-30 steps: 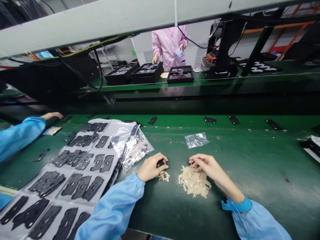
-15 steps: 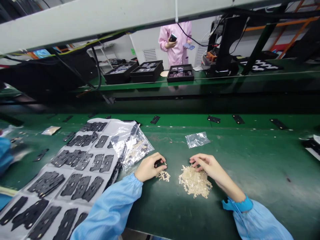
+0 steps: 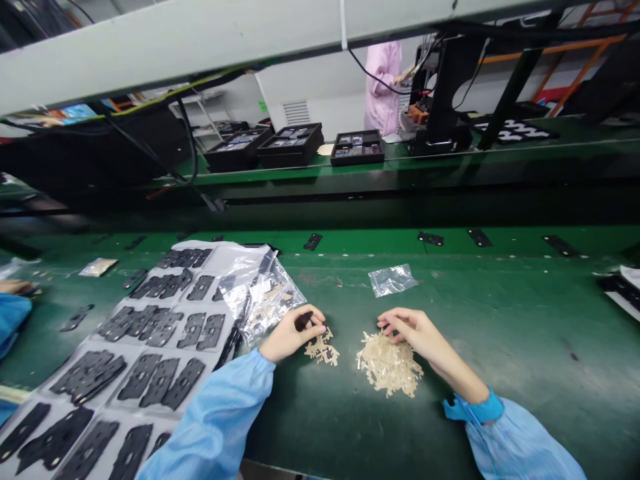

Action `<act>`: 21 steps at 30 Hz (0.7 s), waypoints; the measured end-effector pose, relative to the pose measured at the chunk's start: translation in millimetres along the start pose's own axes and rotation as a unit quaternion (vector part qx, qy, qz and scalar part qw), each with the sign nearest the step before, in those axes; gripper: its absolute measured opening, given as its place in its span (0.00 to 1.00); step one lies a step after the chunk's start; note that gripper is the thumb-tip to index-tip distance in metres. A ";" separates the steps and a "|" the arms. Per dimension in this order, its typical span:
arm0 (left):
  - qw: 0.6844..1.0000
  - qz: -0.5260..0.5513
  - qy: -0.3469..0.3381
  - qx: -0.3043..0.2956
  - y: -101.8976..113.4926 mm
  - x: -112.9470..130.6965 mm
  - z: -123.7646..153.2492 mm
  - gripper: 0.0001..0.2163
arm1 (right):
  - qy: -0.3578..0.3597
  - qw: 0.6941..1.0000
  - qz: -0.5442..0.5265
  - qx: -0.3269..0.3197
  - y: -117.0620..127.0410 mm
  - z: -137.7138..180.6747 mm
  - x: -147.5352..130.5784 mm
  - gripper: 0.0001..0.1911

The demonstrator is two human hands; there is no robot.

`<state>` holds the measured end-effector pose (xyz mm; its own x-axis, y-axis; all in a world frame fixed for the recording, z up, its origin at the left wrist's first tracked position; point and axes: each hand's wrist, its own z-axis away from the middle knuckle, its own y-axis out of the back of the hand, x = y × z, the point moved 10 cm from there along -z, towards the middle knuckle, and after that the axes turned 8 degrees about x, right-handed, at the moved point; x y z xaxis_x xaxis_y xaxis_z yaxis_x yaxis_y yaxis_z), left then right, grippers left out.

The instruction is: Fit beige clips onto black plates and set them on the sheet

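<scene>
My left hand (image 3: 295,331) is curled over a small scatter of beige pieces (image 3: 323,349), thumb and fingertips close together. A dark patch shows inside its curl; I cannot tell whether this is a part or shadow. My right hand (image 3: 413,331) rests at the upper edge of a larger heap of small beige, irregularly cut pieces (image 3: 390,363). Its fingers are bent in toward the thumb, and anything between the tips is too small to make out. Left of my hands lies a clear plastic bag (image 3: 273,297) with more beige pieces.
A pale sheet (image 3: 215,250) carries rows of flat black parts (image 3: 160,380) on my left. An empty-looking clear bag (image 3: 393,280) lies ahead. Several black parts (image 3: 313,241) line the far green strip. Black trays (image 3: 357,148) stand on the shelf. A co-worker's blue sleeve (image 3: 13,320) shows at left.
My left hand has shifted slightly left and tilted, uncovering more of the small scatter. My right hand stays nearly still. The person in pink behind the shelf has moved right and turned.
</scene>
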<state>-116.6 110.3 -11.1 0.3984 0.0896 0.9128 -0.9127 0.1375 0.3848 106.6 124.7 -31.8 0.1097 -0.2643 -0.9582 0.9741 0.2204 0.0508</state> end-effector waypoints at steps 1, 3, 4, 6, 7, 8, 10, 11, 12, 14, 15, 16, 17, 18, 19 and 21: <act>0.999 0.034 0.014 0.010 3.6 -0.3 1.0 0.10 | 0.001 1.000 0.000 -0.001 -0.6 0.3 -0.4 0.19; 0.995 0.087 0.042 0.020 6.8 -1.3 3.6 0.12 | 0.003 1.000 -0.005 0.001 -2.2 1.7 -2.4 0.18; 0.992 0.111 0.054 0.019 5.6 -1.2 5.2 0.12 | 0.007 1.000 -0.010 0.002 -3.8 3.2 -4.1 0.18; 0.983 0.165 0.075 0.008 -3.9 0.9 8.7 0.13 | 0.018 0.999 -0.035 -0.005 -11.5 8.2 -9.4 0.16; 0.976 0.199 0.084 -0.002 -11.9 3.2 10.3 0.13 | 0.024 0.998 -0.056 -0.015 -17.7 11.9 -12.5 0.16; 0.967 0.236 0.092 -0.015 -22.4 6.5 11.7 0.14 | 0.031 0.996 -0.081 -0.029 -24.8 16.0 -15.9 0.15; 0.944 0.308 0.106 -0.050 -47.6 16.0 13.7 0.14 | 0.046 0.989 -0.132 -0.053 -37.9 24.4 -23.1 0.15; 0.931 0.341 0.110 -0.069 -60.7 21.8 13.9 0.14 | 0.055 0.985 -0.154 -0.059 -42.0 27.9 -26.6 0.15; 0.918 0.371 0.114 -0.086 -73.2 27.8 13.5 0.14 | 0.066 0.981 -0.171 -0.058 -43.7 30.5 -30.1 0.14; 0.898 0.410 0.119 -0.111 -93.6 38.7 11.0 0.14 | 0.091 0.977 -0.191 -0.038 -40.2 33.1 -36.9 0.11; 0.893 0.418 0.119 -0.117 -100.7 42.9 8.9 0.14 | 0.100 0.975 -0.195 -0.022 -35.7 33.3 -39.4 0.09; 0.891 0.421 0.119 -0.120 -106.1 46.3 6.7 0.14 | 0.107 0.974 -0.198 -0.006 -30.5 33.0 -41.4 0.08; 0.892 0.420 0.117 -0.121 -109.8 48.9 4.4 0.13 | 0.110 0.974 -0.199 0.007 -25.3 32.5 -42.8 0.07; 0.894 0.416 0.114 -0.120 -112.3 51.0 2.5 0.13 | 0.109 0.974 -0.198 0.016 -20.9 31.8 -43.6 0.08; 0.897 0.412 0.110 -0.120 -113.9 52.6 1.1 0.13 | 0.107 0.974 -0.196 0.021 -17.6 31.1 -43.9 0.08; 0.906 0.395 0.102 -0.115 -115.1 53.8 -0.4 0.12 | 0.104 0.976 -0.188 0.024 -13.2 29.8 -43.8 0.09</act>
<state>9.9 99.7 -6.3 -0.3409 0.4271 0.8375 -0.8867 0.1499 -0.4374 94.9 105.4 17.8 -0.2953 -0.1208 -0.9477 0.9465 0.0983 -0.3074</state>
